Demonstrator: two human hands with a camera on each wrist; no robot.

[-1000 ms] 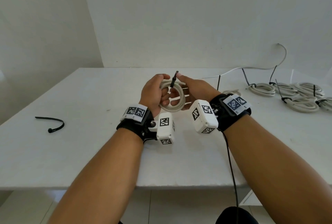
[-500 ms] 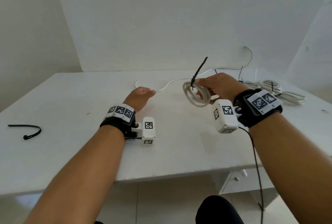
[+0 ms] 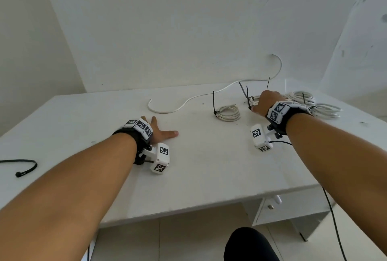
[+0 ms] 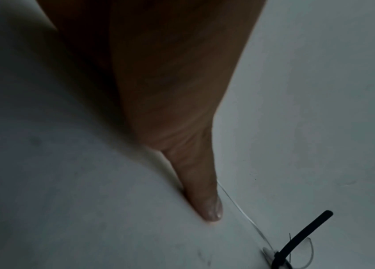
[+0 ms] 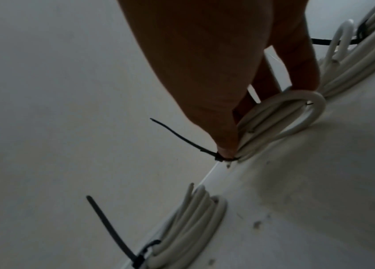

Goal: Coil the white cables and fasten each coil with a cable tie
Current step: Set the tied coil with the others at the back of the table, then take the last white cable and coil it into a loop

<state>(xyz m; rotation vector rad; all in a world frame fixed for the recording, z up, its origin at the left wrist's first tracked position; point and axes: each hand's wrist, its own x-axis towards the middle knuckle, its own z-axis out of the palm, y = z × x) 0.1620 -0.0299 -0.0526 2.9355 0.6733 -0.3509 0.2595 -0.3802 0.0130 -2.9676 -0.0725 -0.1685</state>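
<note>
My right hand (image 3: 259,104) is at the back right of the white table (image 3: 209,166). It grips a coiled white cable (image 5: 297,107) that touches the tabletop. The thumb (image 5: 224,145) presses beside the coil's black cable tie (image 5: 182,137), and the other fingers reach into the loop. A second tied coil (image 3: 228,113) lies just left of that hand, its tie tail (image 3: 214,101) sticking up. A loose, uncoiled white cable (image 3: 188,101) runs from mid-table to the wall. My left hand (image 3: 163,129) lies flat on the table, fingers spread, holding nothing.
Several more tied coils (image 3: 322,109) lie behind and right of my right wrist. A spare black cable tie (image 3: 25,168) lies at the far left of the table. A drawer unit (image 3: 282,208) stands under the table's right end.
My right hand carried the tied coil right and back, then lowered it onto the table by the other coils. My left hand let go of the coil and dropped flat onto the table.
</note>
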